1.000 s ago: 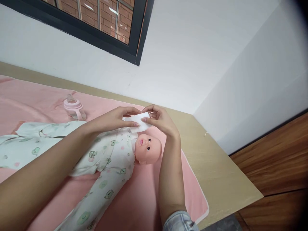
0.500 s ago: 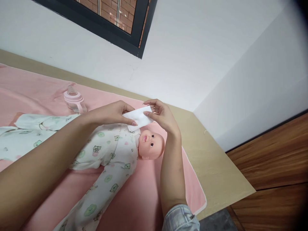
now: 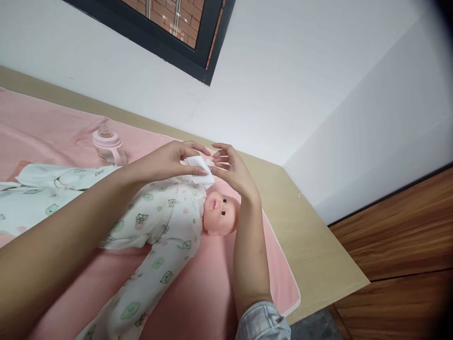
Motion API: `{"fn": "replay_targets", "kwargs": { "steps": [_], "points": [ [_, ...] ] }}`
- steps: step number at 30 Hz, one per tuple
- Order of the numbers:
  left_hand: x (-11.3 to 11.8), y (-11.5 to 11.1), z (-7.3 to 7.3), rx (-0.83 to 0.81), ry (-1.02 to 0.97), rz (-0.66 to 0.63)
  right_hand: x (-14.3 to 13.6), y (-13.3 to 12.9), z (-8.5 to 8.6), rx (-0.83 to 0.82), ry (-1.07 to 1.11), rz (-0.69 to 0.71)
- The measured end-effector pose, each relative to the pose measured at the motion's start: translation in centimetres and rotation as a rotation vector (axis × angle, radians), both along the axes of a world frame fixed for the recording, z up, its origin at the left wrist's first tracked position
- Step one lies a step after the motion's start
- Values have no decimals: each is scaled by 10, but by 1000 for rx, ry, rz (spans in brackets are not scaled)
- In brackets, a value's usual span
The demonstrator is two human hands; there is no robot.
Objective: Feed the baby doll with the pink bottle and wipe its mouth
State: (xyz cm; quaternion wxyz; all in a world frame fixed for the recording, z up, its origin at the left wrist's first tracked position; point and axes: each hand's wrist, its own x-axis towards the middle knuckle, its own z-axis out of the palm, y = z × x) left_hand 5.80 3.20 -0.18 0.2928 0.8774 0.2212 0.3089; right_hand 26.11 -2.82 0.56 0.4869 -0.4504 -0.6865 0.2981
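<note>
Left hand (image 3: pixel 170 160) pinches a small white folded wipe (image 3: pixel 198 167) above the doll (image 3: pixel 166 222); right hand (image 3: pixel 231 170), fingers spread, touches it at 3 o'clock. Pink blanket (image 3: pixel 212 302) covers the beige worktop (image 3: pixel 318 250) against white walls.

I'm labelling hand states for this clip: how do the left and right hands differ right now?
The left hand pinches the folded white wipe between thumb and fingers; the right hand has its fingers spread open beside the wipe, with no closed grip on it. The left forearm crosses over the doll's body; the right forearm rises past the doll's head. Both hover above the doll.
</note>
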Motion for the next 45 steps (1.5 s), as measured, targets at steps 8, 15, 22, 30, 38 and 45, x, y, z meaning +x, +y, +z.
{"fn": "replay_targets", "kwargs": {
  "steps": [8, 15, 22, 30, 38, 45],
  "points": [
    [-2, -8, 1, -172, 129, -75, 29, -4, 5, -98, 69, 56],
    [14, -21, -5, -244, 316, -174, 77, 37, -58, -281, 519, 79],
    [24, -23, -16, -280, 371, -172, 89, 57, -138, -451, 797, -56],
    [32, -38, -14, -126, 477, -47, 99, 72, -155, -436, 920, -101],
    [37, -46, -14, -6, 543, 12, 99, 78, -159, -441, 1000, -182],
    [34, -48, -9, -13, 577, 71, 98, 76, -156, -454, 1001, -186]
  ]
}}
